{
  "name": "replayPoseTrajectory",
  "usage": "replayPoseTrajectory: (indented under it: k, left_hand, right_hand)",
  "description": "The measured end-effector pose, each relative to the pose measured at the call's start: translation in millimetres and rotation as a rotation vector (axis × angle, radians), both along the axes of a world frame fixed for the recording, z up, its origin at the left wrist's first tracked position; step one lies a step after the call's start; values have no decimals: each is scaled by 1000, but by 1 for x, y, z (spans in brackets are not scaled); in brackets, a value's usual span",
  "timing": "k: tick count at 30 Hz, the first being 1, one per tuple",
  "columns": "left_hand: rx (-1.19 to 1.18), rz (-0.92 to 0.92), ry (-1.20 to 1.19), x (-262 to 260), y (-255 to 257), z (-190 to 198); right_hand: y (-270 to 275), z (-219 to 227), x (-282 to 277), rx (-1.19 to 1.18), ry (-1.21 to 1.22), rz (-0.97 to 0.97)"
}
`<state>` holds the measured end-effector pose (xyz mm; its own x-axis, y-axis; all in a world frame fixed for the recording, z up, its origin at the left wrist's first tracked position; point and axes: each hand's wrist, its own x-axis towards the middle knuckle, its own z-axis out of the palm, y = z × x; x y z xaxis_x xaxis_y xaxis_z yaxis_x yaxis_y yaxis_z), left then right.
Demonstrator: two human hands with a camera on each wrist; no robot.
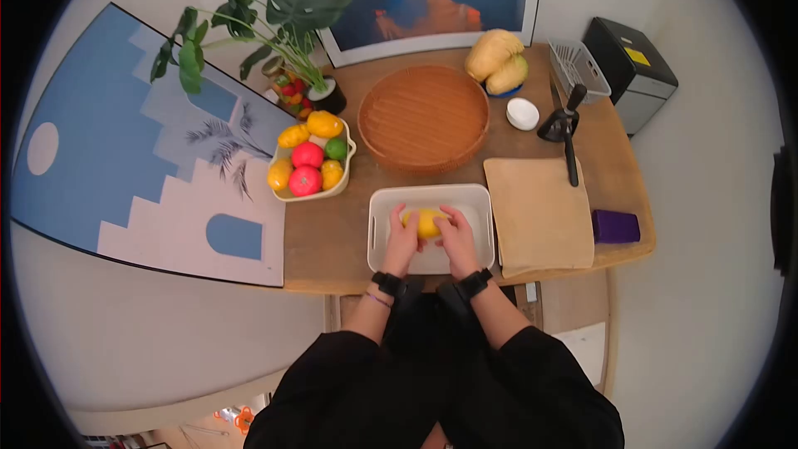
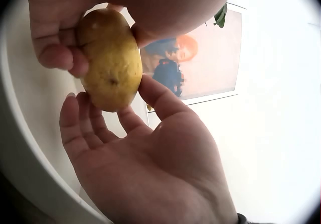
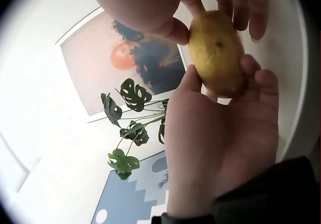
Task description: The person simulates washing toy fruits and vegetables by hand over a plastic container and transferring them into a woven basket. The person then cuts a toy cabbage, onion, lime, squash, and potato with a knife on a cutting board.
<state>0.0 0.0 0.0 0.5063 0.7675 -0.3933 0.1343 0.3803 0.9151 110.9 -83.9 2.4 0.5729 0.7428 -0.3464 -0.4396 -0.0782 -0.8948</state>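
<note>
A yellow oval fruit (image 1: 427, 223) is held between both hands over a white rectangular tub (image 1: 433, 263). The left hand (image 1: 401, 241) grips its left end, and the right hand (image 1: 457, 241) grips its right end. In the left wrist view the fruit (image 2: 111, 58) shows a small dark spot, with the left hand's (image 2: 155, 158) thumb and fingertips against its lower end. The right wrist view shows the right hand (image 3: 225, 118) with thumb and fingers around the fruit (image 3: 215, 50).
Left of the tub stands a basket (image 1: 322, 194) of mixed fruit; behind is a round woven tray (image 1: 424, 120). To the right lie a tan cloth (image 1: 540, 216) and a purple item (image 1: 616, 227). A black-handled tool (image 1: 572, 150), white bowl (image 1: 523, 114) and potted plant (image 1: 327, 96) stand farther back.
</note>
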Motion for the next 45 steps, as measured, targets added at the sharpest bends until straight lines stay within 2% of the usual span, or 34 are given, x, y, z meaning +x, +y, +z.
replayPoseTrajectory:
  k: [1,2,4,5,8,12,14,15,17,18,20,23,27,29,32,36,38,41,45]
  left_hand:
    - [-48,51,-64,-1,1,-6]
    - [-83,51,-53,-1,-1,-10]
    - [-189,68,-124,3,-7,-12]
    - [-212,70,-118,4,-10,-10]
    - [-110,89,-138,3,-18,0]
    - [-124,100,-220,4,-15,4]
    - [-152,13,-156,1,-11,10]
    - [-152,16,-159,2,-11,12]
    - [-107,30,-3,6,-15,22]
    - [-109,34,-4,6,-15,13]
    - [-128,77,-91,9,-8,-15]
    - [-38,102,-75,4,-3,-35]
    - [-94,208,-128,7,-9,-17]
    - [-76,157,-183,8,-16,-9]
    - [-4,117,-117,10,-20,-1]
    - [-49,43,-52,3,-10,-4]
    - [-40,63,-122,4,-7,-9]
    - [-125,161,-94,1,-9,-2]
    - [-26,211,-92,8,-16,8]
  right_hand:
    - [0,3,1,-45,-99,64]
    - [1,0,-2,-80,-88,65]
    - [3,-6,-4,37,19,26]
    - [2,-6,-3,13,24,25]
    - [1,-5,-3,93,128,36]
    - [0,4,-1,80,134,22]
    - [0,5,1,-2,89,58]
    - [0,6,3,-3,86,62]
    - [-2,9,3,-41,128,113]
    - [-2,5,1,-43,127,117]
    - [4,-4,-3,120,-82,36]
    - [0,-8,-5,108,-197,153]
    - [3,-8,-3,85,-111,205]
    - [4,-13,-1,53,65,83]
    - [2,-3,2,10,201,74]
    - [-1,-10,-2,81,84,71]
    - [0,-2,-9,137,-110,83]
    - [-1,8,-7,152,-7,199]
    - [3,-7,-1,36,44,116]
